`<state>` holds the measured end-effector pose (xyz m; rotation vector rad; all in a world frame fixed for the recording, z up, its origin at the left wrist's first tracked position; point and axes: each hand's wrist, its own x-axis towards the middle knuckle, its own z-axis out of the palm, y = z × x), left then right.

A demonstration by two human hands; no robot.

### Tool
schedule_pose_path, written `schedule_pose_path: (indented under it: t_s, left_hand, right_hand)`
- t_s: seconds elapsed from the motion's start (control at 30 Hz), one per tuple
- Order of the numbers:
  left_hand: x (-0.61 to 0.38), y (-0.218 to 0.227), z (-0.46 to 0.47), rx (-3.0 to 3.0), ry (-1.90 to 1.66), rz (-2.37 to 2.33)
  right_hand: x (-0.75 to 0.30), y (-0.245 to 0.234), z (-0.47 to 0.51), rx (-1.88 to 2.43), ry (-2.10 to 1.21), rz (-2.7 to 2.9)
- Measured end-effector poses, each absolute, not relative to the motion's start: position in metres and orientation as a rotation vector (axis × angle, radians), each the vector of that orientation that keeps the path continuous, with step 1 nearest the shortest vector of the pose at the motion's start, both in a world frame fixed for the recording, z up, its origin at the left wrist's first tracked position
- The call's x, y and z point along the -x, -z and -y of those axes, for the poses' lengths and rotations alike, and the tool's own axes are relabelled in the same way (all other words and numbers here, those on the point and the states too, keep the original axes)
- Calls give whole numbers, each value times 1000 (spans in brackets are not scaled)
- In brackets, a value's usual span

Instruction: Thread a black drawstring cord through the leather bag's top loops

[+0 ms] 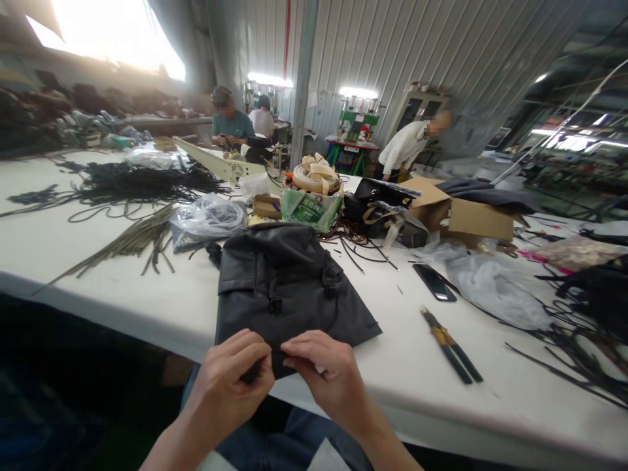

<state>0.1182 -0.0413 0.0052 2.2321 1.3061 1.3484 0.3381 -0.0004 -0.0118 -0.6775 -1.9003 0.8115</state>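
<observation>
A black leather-like backpack (294, 320) with two buckled straps lies on the white table, its near end reaching the table's front edge. My left hand (235, 376) is closed in a pinch over the bag's near end, thumb against fingertips. Close beside it, my right hand (324, 366) pinches too, its fingertips almost meeting the left ones. Whatever the fingers grip is too small and dark to make out against the black bag. One buckle (275, 305) shows just beyond my hands.
Right of the bag lie pliers (449, 343) and a phone (434, 282). Black cords (132, 180), olive strips (127, 239), plastic bags (209, 216), a green box (311, 208) and a cardboard box (481, 222) crowd the table. Several people work farther back.
</observation>
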Motion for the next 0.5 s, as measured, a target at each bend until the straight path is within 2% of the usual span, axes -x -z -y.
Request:
schedule_pose_path:
  t_s: [0.17, 0.33, 0.5]
  left_hand:
    - [-110, -13, 43, -1877, -1256, -1308]
    - [-115, 9, 43, -1310, -1227, -1221]
    - [-135, 20, 46, -1339, -1361, -1226]
  right_hand:
    - [-340, 14, 6, 808, -888, 1768]
    - [-336, 20, 10, 876, -845, 1707]
    - [-331, 27, 16, 866, -739, 1722]
